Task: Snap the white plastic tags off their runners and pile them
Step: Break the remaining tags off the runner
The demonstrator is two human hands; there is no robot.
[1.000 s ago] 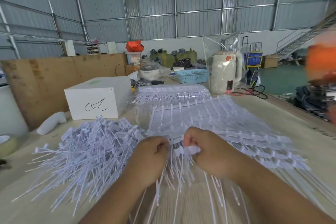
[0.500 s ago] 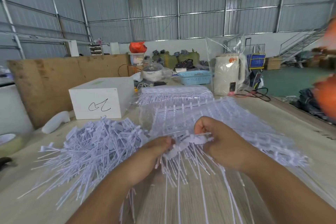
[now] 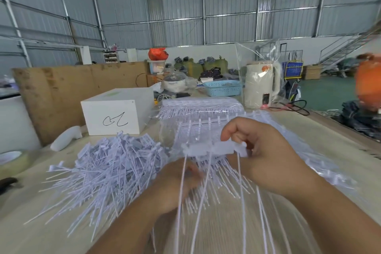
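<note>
Only a handwritten squiggle marks the white box (image 3: 115, 112) behind the tags (image 3: 107, 169)

Two bare forearms; left hand (image 3: 175, 187), right hand (image 3: 266, 159); no sleeves visible.

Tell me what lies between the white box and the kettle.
In the head view, a stack of unbroken tag sheets lies between the white box and the kettle.

Grey corrugated metal walls (image 3: 185, 16) with steel framing enclose a large shed. A wooden table (image 3: 309, 136) fills the near view; a plywood board (image 3: 68, 90) stands far left. Far right, green floor (image 3: 325, 93) and a metal staircase (image 3: 346, 49).
</note>
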